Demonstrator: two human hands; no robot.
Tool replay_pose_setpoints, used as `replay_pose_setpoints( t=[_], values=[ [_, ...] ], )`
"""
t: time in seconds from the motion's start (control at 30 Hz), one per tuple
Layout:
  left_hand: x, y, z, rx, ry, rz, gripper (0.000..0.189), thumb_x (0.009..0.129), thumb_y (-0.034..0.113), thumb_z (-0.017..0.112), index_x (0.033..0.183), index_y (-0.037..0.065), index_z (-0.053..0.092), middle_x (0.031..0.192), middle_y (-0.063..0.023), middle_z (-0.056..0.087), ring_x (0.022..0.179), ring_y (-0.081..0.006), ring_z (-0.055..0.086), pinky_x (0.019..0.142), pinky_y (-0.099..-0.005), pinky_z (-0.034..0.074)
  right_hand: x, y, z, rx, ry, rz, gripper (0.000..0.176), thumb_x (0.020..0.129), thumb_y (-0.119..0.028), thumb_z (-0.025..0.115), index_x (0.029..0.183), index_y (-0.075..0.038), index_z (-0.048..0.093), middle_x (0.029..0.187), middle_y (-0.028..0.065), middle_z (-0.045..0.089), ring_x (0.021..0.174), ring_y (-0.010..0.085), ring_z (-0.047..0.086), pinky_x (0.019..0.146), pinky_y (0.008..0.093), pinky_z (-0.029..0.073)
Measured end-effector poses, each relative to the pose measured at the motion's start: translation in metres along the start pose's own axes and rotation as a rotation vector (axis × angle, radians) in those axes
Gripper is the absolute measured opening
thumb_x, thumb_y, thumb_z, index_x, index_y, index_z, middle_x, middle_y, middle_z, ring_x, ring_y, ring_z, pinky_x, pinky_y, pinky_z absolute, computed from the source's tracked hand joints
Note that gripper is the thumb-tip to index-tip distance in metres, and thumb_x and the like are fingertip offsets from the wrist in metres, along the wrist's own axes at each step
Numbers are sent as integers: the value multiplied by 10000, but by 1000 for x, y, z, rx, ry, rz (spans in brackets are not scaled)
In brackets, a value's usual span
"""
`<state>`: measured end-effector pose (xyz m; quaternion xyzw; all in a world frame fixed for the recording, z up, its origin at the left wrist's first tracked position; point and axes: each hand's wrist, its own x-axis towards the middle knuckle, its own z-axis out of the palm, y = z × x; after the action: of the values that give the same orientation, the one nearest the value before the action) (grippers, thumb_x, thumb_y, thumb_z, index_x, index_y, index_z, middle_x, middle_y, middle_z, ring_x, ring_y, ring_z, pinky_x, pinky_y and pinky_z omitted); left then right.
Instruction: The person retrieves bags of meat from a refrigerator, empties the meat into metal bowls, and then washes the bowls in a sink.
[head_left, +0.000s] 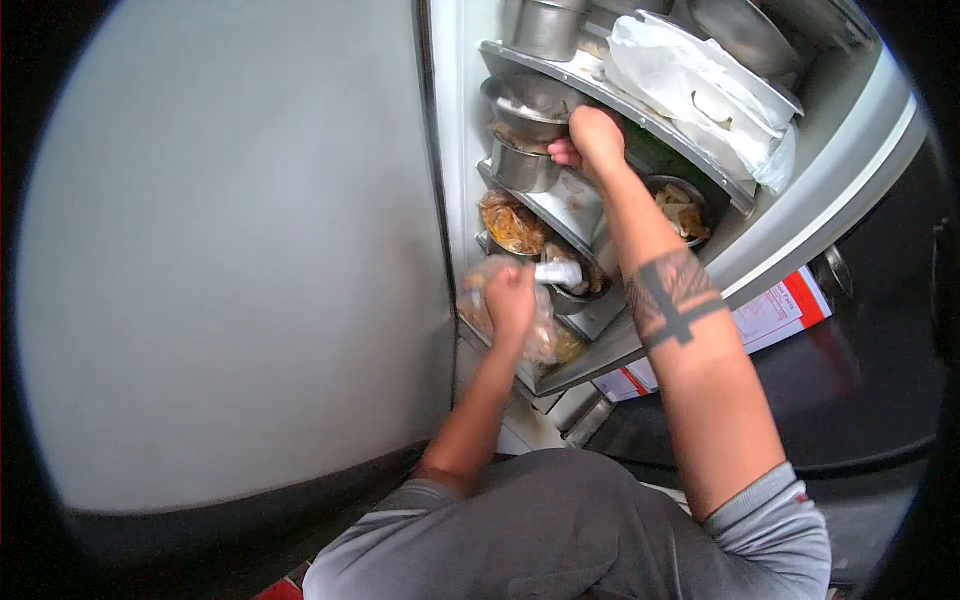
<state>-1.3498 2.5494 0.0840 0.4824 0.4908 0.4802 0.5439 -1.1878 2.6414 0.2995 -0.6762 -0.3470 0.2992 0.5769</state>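
My left hand (511,303) is closed on the gathered top of a clear plastic bag (545,335) low in the open fridge. What is inside the bag is hard to make out. A small white piece (558,273) sticks out beside that fist. Higher up, my right hand (594,142) grips the right edge of a metal bowl (532,100), its fingertips curled below the rim. Directly under the bowl stands a metal pot (525,165) on the middle shelf. Between my hands lies a bag of orange-brown food (513,222).
The top shelf (650,115) carries a metal pot (549,28) and a white plastic bag (690,85). A bowl of pale food pieces (682,207) stands behind my right forearm. The big grey fridge door (240,250) fills the left side. A red-and-white box (785,315) lies at right.
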Motion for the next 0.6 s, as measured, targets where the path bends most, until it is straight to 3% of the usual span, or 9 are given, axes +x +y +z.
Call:
replay_pose_setpoints(
  t=[0.03,0.2,0.27,0.33,0.4,0.47,0.5,0.53,0.6],
  values=[
    [-10,-28,-3,27,-36,0,320,890,254,732,748,-14,628,661,-111,632,644,-147,557,637,-379,463,12,-3,3,-15,7,48,329,987,-201,429,1154,32,591,832,132,673,564,224,671,498,373,591],
    [-62,-113,-41,337,-226,-77,317,896,268,705,817,-38,684,733,-180,693,694,-251,671,686,-428,508,60,12,-2,-100,-32,167,255,968,-222,465,1115,-44,572,792,98,613,582,194,662,503,368,591],
    [-84,-177,-45,196,-314,-321,308,882,259,703,819,-43,687,768,-200,708,717,-306,697,696,-440,518,52,9,-4,-113,-7,162,252,965,-239,487,1110,-50,571,772,93,598,605,202,672,503,366,592],
    [-123,-139,-59,261,-394,-353,309,875,265,707,813,-37,688,766,-202,707,705,-300,690,687,-439,517,64,22,-5,-105,0,145,238,963,-245,491,1083,-56,569,791,96,598,611,216,674,504,367,591],
    [-136,-122,-63,324,-485,-353,310,868,271,712,808,-32,688,764,-204,706,693,-293,684,678,-438,516,82,29,-9,-46,-93,273,314,970,-285,473,1144,-47,579,861,117,624,616,228,677,512,375,595],
    [-129,-121,-61,476,-620,-216,320,858,287,724,799,-24,676,742,-191,687,684,-284,666,682,-433,511,29,4,-5,-78,1,163,435,980,-321,446,1218,18,578,941,159,671,627,254,688,534,383,602],
    [-129,-126,-58,477,-636,-193,320,858,287,724,799,-24,676,742,-191,687,684,-284,666,682,-433,511,5,1,-7,-97,64,42,650,1012,-535,496,1225,73,581,855,156,696,664,246,720,554,390,616],
    [-131,-135,-55,460,-603,-47,315,865,283,722,805,-21,665,737,-184,674,683,-275,654,681,-425,508,-7,10,-16,-182,95,26,628,983,-566,562,1172,31,614,871,153,702,693,225,710,550,371,592],
    [-135,-163,-52,429,-556,119,309,871,278,720,810,-18,655,733,-176,660,682,-266,643,680,-417,505,-81,56,-12,-252,285,-560,421,986,-418,640,970,2,618,802,95,667,733,199,661,663,358,547]
  ],
)
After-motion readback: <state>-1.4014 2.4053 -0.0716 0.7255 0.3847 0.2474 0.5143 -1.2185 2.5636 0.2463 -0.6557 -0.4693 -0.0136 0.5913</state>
